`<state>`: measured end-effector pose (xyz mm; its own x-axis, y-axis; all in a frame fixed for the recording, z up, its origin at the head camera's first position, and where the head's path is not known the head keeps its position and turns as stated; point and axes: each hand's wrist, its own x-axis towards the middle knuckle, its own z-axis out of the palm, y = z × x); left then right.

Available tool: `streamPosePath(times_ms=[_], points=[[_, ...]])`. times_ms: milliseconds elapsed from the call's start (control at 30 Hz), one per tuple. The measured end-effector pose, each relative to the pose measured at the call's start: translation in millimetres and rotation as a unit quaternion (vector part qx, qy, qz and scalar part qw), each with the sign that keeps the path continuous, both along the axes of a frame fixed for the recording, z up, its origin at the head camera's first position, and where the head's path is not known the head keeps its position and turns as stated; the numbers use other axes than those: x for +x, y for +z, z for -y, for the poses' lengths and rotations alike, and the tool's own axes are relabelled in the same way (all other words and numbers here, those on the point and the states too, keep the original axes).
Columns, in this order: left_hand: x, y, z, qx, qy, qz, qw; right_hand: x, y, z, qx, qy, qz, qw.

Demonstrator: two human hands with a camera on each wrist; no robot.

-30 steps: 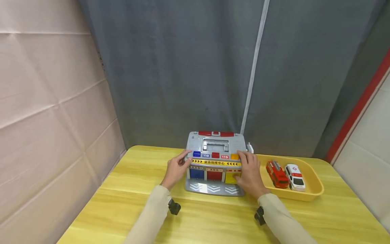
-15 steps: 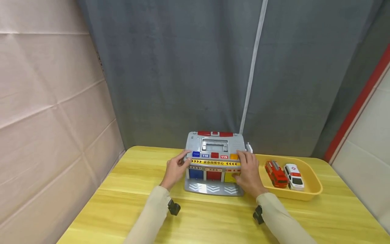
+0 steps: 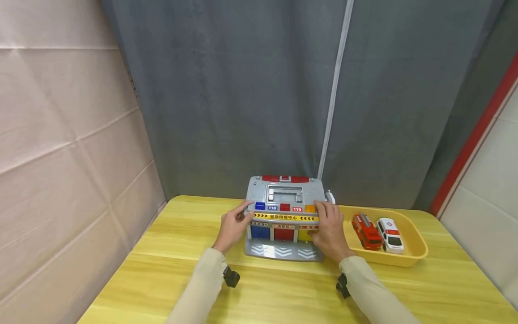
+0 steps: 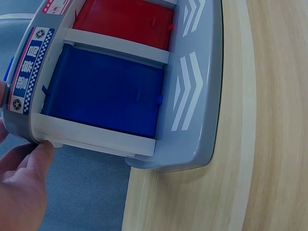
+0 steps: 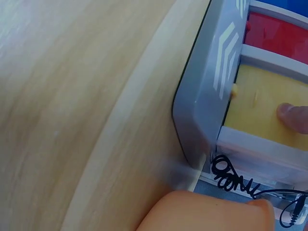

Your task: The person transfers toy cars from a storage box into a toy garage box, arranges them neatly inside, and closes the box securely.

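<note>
A grey toy rescue garage (image 3: 283, 219) stands at the table's back, its roof handle folded flat. Under a yellow sign strip are a blue door (image 4: 106, 91), a red door (image 4: 130, 21) and a yellow door (image 5: 260, 94), all lowered. At the roof's left front corner, my left hand (image 3: 231, 228) grips the edge, fingers on top and thumb at the side. My right hand (image 3: 332, 231) holds the right front corner, fingers on the roof near the orange light. Its thumb (image 5: 293, 117) touches the yellow door.
A yellow tray (image 3: 390, 258) right of the garage holds a red toy fire engine (image 3: 367, 231) and a white toy ambulance (image 3: 390, 235). Beside the garage's right wall hangs a coiled black cord (image 5: 228, 175). A grey curtain (image 3: 226, 99) backs the wooden table (image 3: 279, 288).
Both hands keep their hold on the garage's front corners. The head view has shifted slightly; otherwise nothing has visibly moved.
</note>
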<state>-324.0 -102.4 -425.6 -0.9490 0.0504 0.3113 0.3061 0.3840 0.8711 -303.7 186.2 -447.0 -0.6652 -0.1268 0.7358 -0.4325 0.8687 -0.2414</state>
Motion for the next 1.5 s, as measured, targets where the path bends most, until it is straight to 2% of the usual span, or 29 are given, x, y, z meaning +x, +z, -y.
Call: streamPosePath(times_ms=[367, 500, 667, 967, 1267, 1500], points=[[-1.1, -2.2, 1.0, -0.005, -0.001, -0.013, 0.9999, 3.3, 3.8, 0, 0.003, -0.002, 0.015, 0.9999], [-1.2, -1.8, 0.7, -0.009, 0.003, -0.014, 0.9999, 5.4, 8.5, -1, 0.0, -0.002, 0.055, 0.9985], [-1.1, -0.2, -0.8, -0.008, 0.009, -0.016, 0.9998, 9.7, 22.1, -2, 0.007, -0.004, 0.113, 0.9936], [-0.3, -0.8, -0.2, -0.005, 0.001, -0.009, 0.9999, 14.5, 40.4, -4, 0.044, 0.034, 0.136, 0.9891], [0.1, -0.8, 0.5, -0.002, -0.002, -0.006, 1.0, 17.5, 56.7, 10, 0.06, 0.078, 0.14, 0.9853], [-0.3, -1.2, 0.1, -0.003, 0.0, -0.008, 1.0, 14.5, 62.1, 21, 0.072, 0.091, 0.164, 0.9797]])
